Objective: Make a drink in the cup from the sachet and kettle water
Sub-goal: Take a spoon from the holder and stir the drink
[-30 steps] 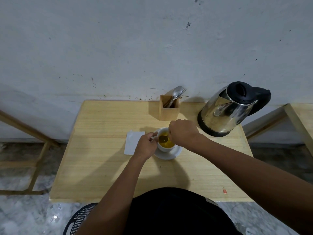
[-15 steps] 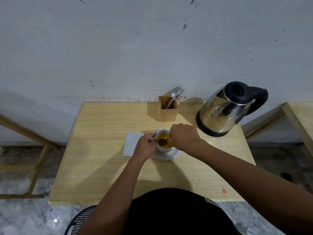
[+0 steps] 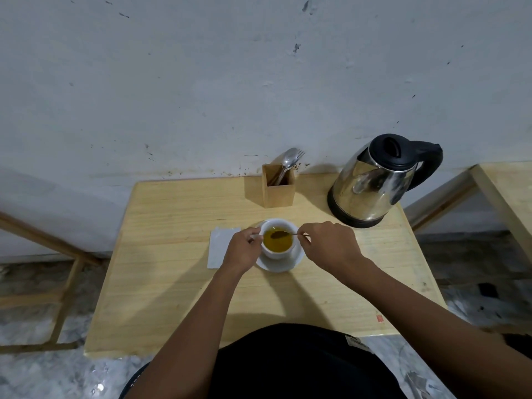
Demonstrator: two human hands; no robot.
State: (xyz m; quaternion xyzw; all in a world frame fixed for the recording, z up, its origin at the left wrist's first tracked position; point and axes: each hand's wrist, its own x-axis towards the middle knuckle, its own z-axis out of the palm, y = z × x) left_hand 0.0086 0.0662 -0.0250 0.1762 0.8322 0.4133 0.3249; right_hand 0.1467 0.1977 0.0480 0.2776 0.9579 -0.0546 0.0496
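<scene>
A white cup (image 3: 278, 252) full of yellow-brown liquid stands on a white saucer (image 3: 283, 264) in the middle of the wooden table (image 3: 178, 283). My left hand (image 3: 243, 249) grips the cup's left side at the handle. My right hand (image 3: 328, 244) pinches the handle of a small spoon (image 3: 283, 234), whose bowl lies over the liquid. The white sachet (image 3: 220, 249) lies flat on the table just left of my left hand. The steel kettle (image 3: 374, 187) with its black lid and handle stands at the back right.
A wooden cutlery holder (image 3: 278, 189) with a spoon and fork stands behind the cup by the wall. A second wooden table (image 3: 509, 191) is off to the right. A small red scrap (image 3: 380, 318) lies near the table's front right edge.
My right hand has drawn back to the right of the cup, leaving the liquid and the spoon's bowl uncovered. My left hand has stayed on the cup.
</scene>
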